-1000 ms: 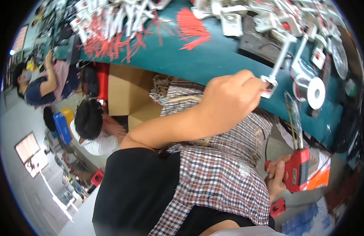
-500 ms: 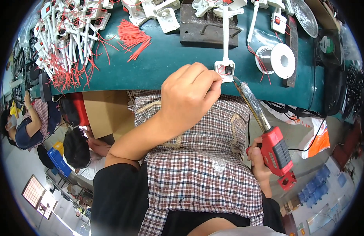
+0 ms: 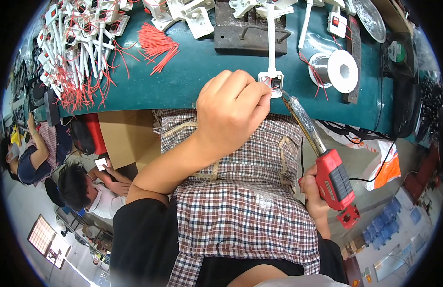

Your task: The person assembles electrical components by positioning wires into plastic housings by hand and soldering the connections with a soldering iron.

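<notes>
My left hand (image 3: 233, 107) is closed in a pinch at the near left edge of a white plastic housing (image 3: 276, 94). A thin red wire runs between its fingertips and the housing; the fingertips are partly hidden. This housing sits at the end of a white tube (image 3: 271, 43) and has a dark part inside. On the right, my right hand (image 3: 313, 191) is wrapped round the handle of a red and black soldering gun (image 3: 335, 179). The gun's long metal barrel slants up and left, its tip beside the housing's right corner.
Cut red wires (image 3: 157, 43) lie left of a dark metal block (image 3: 231, 40). White wired parts (image 3: 83, 48) are heaped at the far left. A solder spool (image 3: 343, 71) stands right, before a metal dish (image 3: 370, 19). Another person (image 3: 78, 186) sits lower left.
The bench scene has shifted slightly left and up in view. My hands keep their grips, with the gun tip still by the housing. The seated person at left has turned their head.
</notes>
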A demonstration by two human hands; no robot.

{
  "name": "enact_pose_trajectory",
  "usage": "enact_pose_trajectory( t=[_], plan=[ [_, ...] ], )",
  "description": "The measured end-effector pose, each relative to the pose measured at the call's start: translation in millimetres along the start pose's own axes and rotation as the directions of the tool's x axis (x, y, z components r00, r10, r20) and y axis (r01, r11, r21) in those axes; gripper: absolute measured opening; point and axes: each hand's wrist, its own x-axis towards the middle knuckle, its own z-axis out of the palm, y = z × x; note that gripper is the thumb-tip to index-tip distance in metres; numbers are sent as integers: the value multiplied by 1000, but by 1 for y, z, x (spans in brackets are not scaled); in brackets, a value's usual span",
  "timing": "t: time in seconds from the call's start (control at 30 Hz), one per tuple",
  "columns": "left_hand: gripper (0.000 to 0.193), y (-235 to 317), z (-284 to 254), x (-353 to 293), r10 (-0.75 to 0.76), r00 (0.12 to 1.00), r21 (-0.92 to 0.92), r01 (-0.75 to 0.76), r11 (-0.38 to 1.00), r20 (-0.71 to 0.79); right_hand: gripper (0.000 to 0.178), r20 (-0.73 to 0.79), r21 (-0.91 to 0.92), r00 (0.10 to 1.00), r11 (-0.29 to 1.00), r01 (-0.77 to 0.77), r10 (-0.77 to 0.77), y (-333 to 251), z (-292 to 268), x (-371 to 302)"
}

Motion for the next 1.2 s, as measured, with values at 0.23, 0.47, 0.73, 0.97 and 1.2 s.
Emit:
enact_pose_trajectory(
  t=[0.23,0.47,0.73,0.97,1.2],
  plan=[
    [17,-1,-1,1,6,1000,-9,-6,1000,12,19,4,12,1000,1000,23,-23,0,1,4],
    [17,0,-1,1,15,1000,4,-15,1000,12,18,33,20,999,1000,13,-14,-3,0,6],
    [16,0,0,0,18,1000,21,-18,1000,5,17,28,38,1000,999,-8,7,0,0,5],
    [16,1,0,0,17,1000,17,-17,1000,14,16,27,41,1000,999,11,-12,-3,0,6],
    [14,0,3,-3,11,999,38,-13,999,34,15,24,-4,1000,1000,12,-12,-7,1,7]
  ],
)
